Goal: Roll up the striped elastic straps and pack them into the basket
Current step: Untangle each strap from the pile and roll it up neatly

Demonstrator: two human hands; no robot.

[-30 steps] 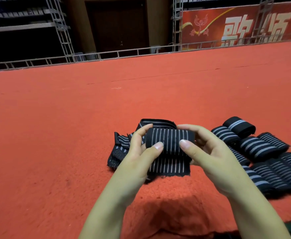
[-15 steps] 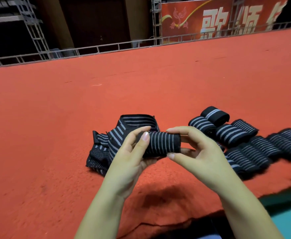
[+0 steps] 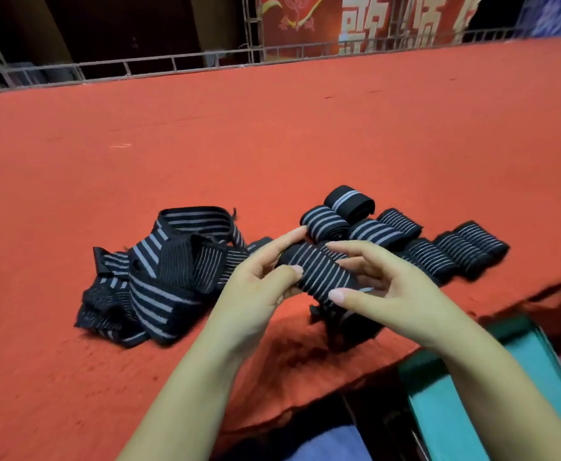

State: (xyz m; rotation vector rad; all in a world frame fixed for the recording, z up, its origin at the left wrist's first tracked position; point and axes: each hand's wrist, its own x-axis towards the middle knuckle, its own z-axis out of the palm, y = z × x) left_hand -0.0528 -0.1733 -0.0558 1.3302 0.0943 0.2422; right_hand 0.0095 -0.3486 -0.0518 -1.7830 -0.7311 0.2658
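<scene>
Both hands, the left hand [image 3: 259,277] and the right hand [image 3: 382,287], pinch a nearly rolled strap [image 3: 319,274] above the red carpet [image 3: 272,144], between the loose pile [image 3: 159,274] and finished rolls [image 3: 405,241]. Its hanging tail may unwind if one pinch loosens.

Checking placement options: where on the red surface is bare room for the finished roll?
Bare red cloth lies beyond the unrolled pile and finished rolls, and left of the pile. It is crowded around both hands, left hand and right hand, holding the roll.
</scene>
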